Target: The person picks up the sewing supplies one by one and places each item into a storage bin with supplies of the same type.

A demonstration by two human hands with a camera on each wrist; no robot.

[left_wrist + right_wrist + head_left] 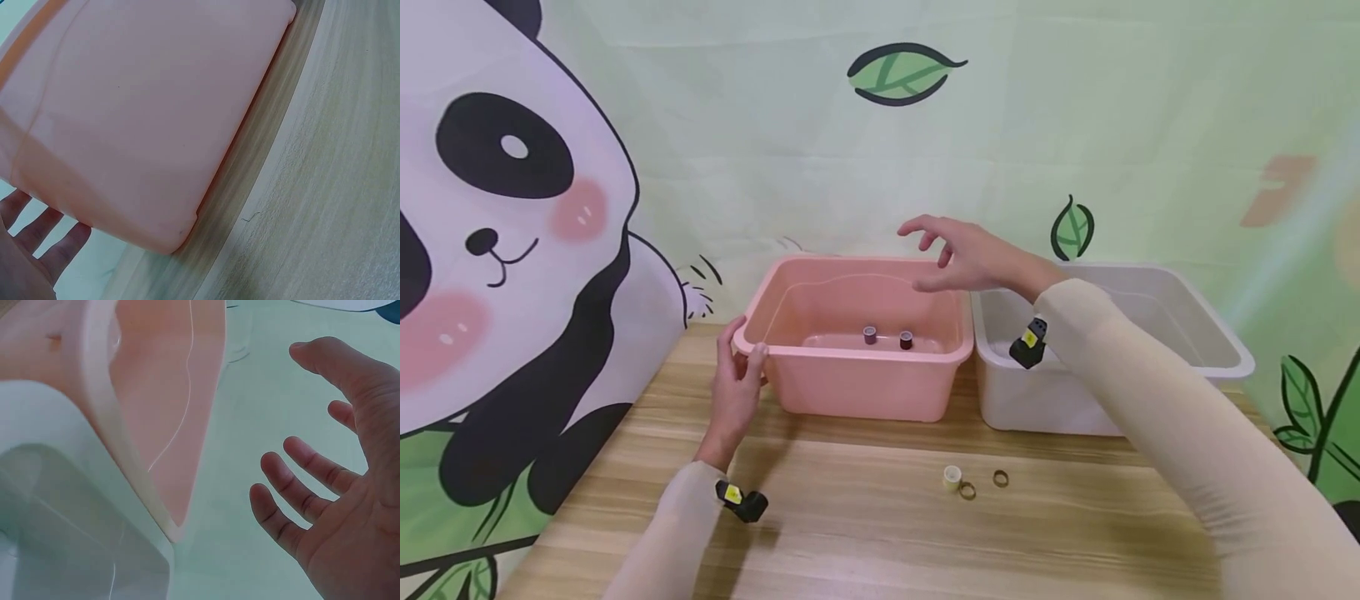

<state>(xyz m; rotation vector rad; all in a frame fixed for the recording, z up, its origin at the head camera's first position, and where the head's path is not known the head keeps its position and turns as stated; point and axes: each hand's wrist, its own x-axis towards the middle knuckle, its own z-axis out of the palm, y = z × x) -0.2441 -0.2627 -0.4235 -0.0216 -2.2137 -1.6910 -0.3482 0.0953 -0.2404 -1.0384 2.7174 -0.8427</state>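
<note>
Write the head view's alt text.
A person's left hand holds the near left corner of a pink bin; the empty right hand hovers near its far right corner. Two small cylinders sit inside; a grey bin stands alongside.

The pink rectangular plastic tub [861, 387] and white rectangular plastic tub [1018, 402] are smooth with a soft gloss, the brown wood-grain desk [850, 517] appears finely textured, the pale-green printed cloth backdrop [752, 125] is matt and faintly creased, and the long cream cloth sleeves [1150, 383] are matt.
</note>
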